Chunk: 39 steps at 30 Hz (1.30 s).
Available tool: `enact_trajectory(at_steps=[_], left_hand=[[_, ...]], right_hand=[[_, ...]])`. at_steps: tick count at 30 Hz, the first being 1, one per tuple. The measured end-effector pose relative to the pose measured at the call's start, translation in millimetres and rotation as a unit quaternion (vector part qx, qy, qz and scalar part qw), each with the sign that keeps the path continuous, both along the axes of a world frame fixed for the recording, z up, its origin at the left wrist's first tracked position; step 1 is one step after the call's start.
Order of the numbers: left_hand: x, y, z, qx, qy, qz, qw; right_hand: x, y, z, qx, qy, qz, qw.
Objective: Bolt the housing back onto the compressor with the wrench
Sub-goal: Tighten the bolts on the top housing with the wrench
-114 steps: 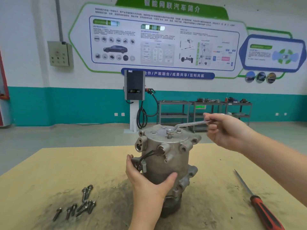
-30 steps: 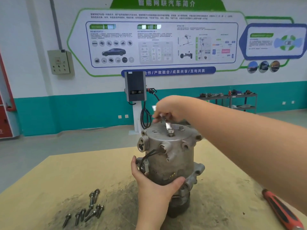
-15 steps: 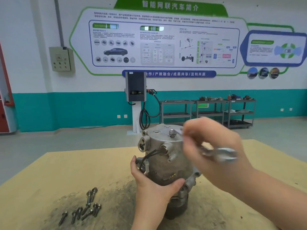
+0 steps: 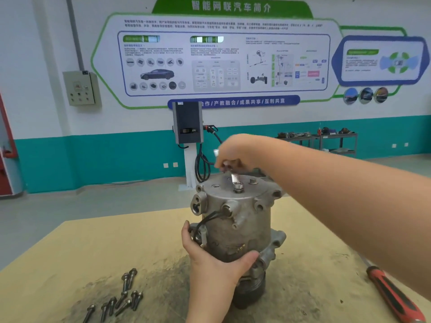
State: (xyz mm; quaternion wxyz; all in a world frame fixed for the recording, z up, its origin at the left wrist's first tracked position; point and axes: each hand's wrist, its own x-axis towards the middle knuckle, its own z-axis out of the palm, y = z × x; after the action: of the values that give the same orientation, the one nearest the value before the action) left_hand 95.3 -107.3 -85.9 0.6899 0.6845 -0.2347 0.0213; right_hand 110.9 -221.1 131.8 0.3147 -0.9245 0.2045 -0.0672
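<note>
Wrench work in progress: my right hand [image 4: 235,151] is curled round the shank of the flat silver steel wrench [image 4: 234,177], choked up close to the head. Ring end sits on the hex bolt [image 4: 238,186] standing proud at the top face of the grey cast-aluminium housing [image 4: 235,213]. A second bolt head [image 4: 253,181] is just beside it on the same face.

My left hand [image 4: 210,259] wraps the lower housing wall, thumb to the right and fingers round the left by the black wire [image 4: 210,217], holding the whole ribbed grey compressor [image 4: 254,271] upright on the tan fibreboard bench [image 4: 93,248].

Step as I read it: running down the first top bolt. It looks not fully seated.

Next move needs a short swing, then a reseat of the ring; left hand has to resist the torque or the unit spins.

Loose pile of steel flange bolts [image 4: 121,297] sits front-left, so plenty left to fit. Red-and-black-handled screwdriver [image 4: 394,297] lies to the right, untouched.
</note>
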Motion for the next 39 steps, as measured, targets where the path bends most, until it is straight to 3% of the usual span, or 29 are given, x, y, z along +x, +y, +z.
enact_trajectory(at_steps=[2, 4, 6, 8, 10, 12, 14, 17, 20, 23, 27, 29, 31, 33, 35, 36, 38, 39], left_hand=[[-1.3, 0.7, 0.7, -0.008, -0.001, -0.003, 1.000], [-2.9, 1.6, 1.3, -0.018, -0.004, -0.005, 1.000], [-4.3, 2.7, 1.9, -0.020, -0.011, 0.000, 1.000], [-5.5, 3.1, 2.2, -0.014, -0.012, 0.009, 1.000], [-6.9, 3.2, 2.8, -0.009, -0.007, 0.014, 1.000], [-7.6, 2.9, 3.5, -0.015, 0.001, 0.015, 1.000], [-7.0, 2.2, 3.0, -0.018, 0.007, 0.017, 1.000], [-5.2, -0.8, 0.2, -0.026, 0.005, 0.017, 0.999], [-2.6, -2.6, 0.5, -0.023, 0.015, 0.022, 0.999], [-1.1, -3.1, -0.5, -0.016, 0.021, 0.017, 1.000], [-2.2, -1.6, -0.3, -0.018, 0.014, 0.013, 1.000], [-2.4, -0.1, 0.7, -0.012, 0.012, 0.008, 1.000], [-4.3, 1.4, 2.2, -0.009, 0.013, 0.001, 1.000], [-6.7, 2.8, 4.2, -0.006, 0.011, 0.001, 1.000], [-8.2, 4.1, 6.2, -0.003, 0.012, 0.005, 1.000], [-8.8, 4.7, 6.9, -0.001, 0.014, 0.007, 1.000], [-10.2, 5.1, 7.5, 0.002, 0.016, 0.013, 1.000], [-10.5, 5.2, 7.1, 0.001, 0.014, 0.016, 1.000]], right_hand=[[-21.8, -28.9, -6.4, 0.252, -0.048, -0.076, 0.964], [-53.1, -42.2, -17.9, 0.461, -0.130, -0.129, 0.868], [-84.5, -41.9, -36.1, 0.548, -0.237, -0.139, 0.790], [-107.6, -31.8, -57.8, 0.555, -0.375, -0.118, 0.733], [-123.6, -14.6, -83.6, 0.475, -0.508, -0.074, 0.715], [-135.1, 5.3, -100.1, 0.300, -0.587, -0.017, 0.752], [-139.7, 18.8, -100.4, 0.051, -0.599, 0.077, 0.795], [-128.7, 37.4, -81.9, -0.235, -0.525, 0.209, 0.791], [-88.9, 67.0, -55.4, -0.437, -0.370, 0.235, 0.785], [-35.6, 86.0, -32.2, -0.466, -0.201, 0.197, 0.839], [6.1, 55.3, -6.7, -0.351, -0.076, 0.105, 0.928], [5.6, 28.8, -3.4, -0.212, -0.048, 0.066, 0.974], [-5.4, -1.1, -7.1, -0.009, -0.063, 0.014, 0.998], [-29.1, -29.3, -16.8, 0.235, -0.099, -0.065, 0.965], [-60.5, -38.6, -30.8, 0.470, -0.179, -0.129, 0.855], [-77.0, -39.0, -39.3, 0.541, -0.237, -0.134, 0.796], [-107.4, -32.5, -61.7, 0.574, -0.366, -0.085, 0.727], [-120.8, -25.5, -73.9, 0.545, -0.430, -0.049, 0.719]])
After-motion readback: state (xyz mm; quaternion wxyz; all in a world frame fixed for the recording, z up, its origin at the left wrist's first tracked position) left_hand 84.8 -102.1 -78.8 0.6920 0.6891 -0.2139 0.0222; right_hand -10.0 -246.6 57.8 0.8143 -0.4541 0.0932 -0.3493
